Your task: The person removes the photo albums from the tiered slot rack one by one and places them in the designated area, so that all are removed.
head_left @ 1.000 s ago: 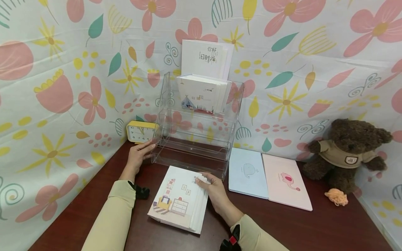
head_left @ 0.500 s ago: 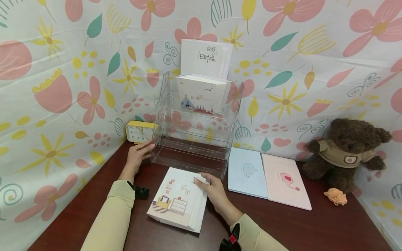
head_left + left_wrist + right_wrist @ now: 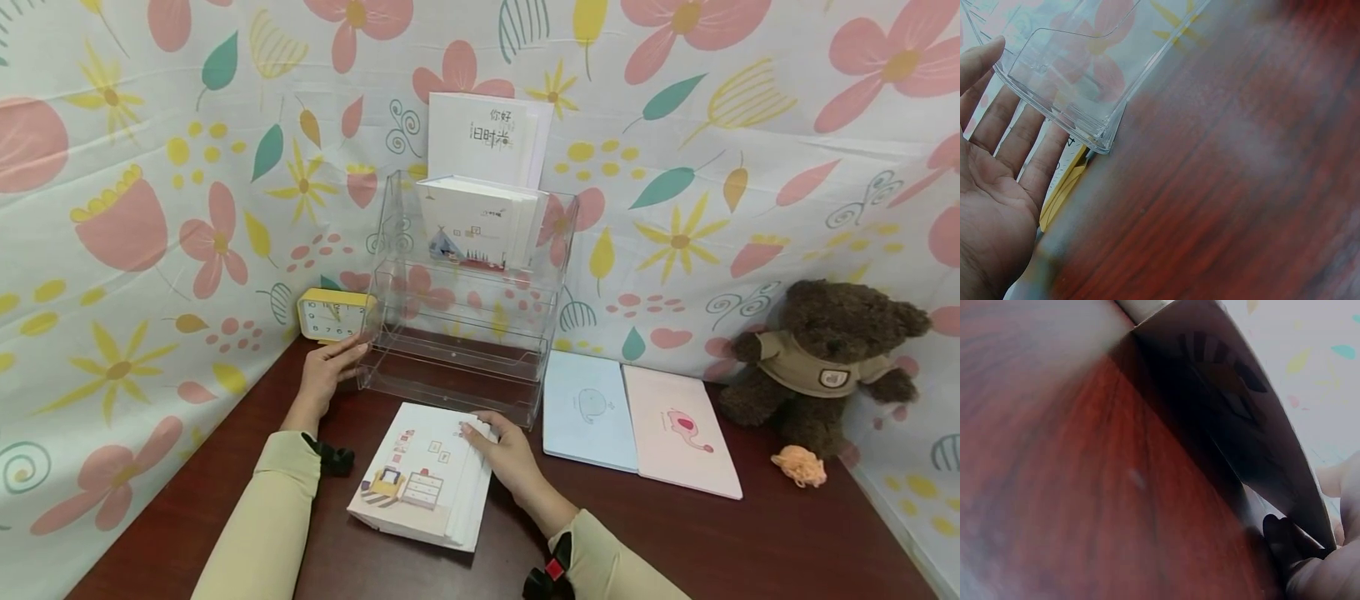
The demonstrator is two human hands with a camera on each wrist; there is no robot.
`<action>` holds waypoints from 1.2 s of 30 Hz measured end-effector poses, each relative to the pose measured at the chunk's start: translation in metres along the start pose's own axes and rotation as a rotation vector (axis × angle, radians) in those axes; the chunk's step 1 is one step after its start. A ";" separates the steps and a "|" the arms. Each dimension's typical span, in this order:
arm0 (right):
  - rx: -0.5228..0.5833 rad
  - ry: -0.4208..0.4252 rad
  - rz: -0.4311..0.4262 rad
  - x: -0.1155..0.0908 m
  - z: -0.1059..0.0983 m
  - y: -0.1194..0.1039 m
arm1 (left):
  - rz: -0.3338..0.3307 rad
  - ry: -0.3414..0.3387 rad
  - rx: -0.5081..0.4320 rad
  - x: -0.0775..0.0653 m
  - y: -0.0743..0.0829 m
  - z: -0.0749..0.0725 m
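Observation:
My right hand (image 3: 513,462) grips a stack of white notebooks (image 3: 420,475) by its right edge, thumb on top and fingers underneath. The top cover shows a yellow armchair and a drawer chest. In the right wrist view, a dark, shaded cover underside (image 3: 1235,406) slants up from the table, with fingertips (image 3: 1316,578) at its lower edge. My left hand (image 3: 326,379) touches the left side of a clear tiered rack (image 3: 457,392) with nearly straight fingers. From the left wrist, the fingers (image 3: 1019,140) lie behind the rack's clear corner (image 3: 1094,134).
White notebooks (image 3: 480,225) stand in the rack's upper tiers. A yellow clock (image 3: 335,317) sits left of it, close to my left hand. To the right lie a blue notebook (image 3: 588,412) and a pink one (image 3: 682,429), then a brown teddy bear (image 3: 832,367) and an orange scrunchie (image 3: 800,467).
The far edge of the notebook stack in my right hand has dipped slightly toward me. The left hand keeps its place at the rack. The head view has shifted a little.

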State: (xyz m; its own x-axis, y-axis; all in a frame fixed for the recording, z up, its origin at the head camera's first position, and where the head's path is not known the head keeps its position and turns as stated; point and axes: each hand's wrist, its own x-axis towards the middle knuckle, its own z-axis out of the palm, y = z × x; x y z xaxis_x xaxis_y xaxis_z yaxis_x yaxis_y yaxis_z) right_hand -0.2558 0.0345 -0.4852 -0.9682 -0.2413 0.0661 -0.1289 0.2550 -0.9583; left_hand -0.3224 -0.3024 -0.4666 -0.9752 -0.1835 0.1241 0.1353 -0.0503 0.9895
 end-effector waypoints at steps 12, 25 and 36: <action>-0.207 0.026 -0.096 -0.002 0.000 -0.002 | 0.023 0.014 0.005 -0.003 0.002 0.001; -0.272 -0.001 -0.161 -0.004 0.002 -0.004 | 0.027 0.020 0.002 -0.007 0.001 -0.001; -0.256 0.008 -0.157 -0.005 -0.001 -0.004 | 0.028 0.002 0.009 -0.006 0.003 0.002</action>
State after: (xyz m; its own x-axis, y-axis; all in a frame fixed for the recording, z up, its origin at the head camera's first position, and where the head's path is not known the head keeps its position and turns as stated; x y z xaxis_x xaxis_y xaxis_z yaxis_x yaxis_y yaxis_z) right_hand -0.2504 0.0359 -0.4813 -0.9335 -0.2898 0.2112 -0.3265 0.4434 -0.8347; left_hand -0.3168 -0.2991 -0.4644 -0.9705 -0.1869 0.1520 0.1615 -0.0365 0.9862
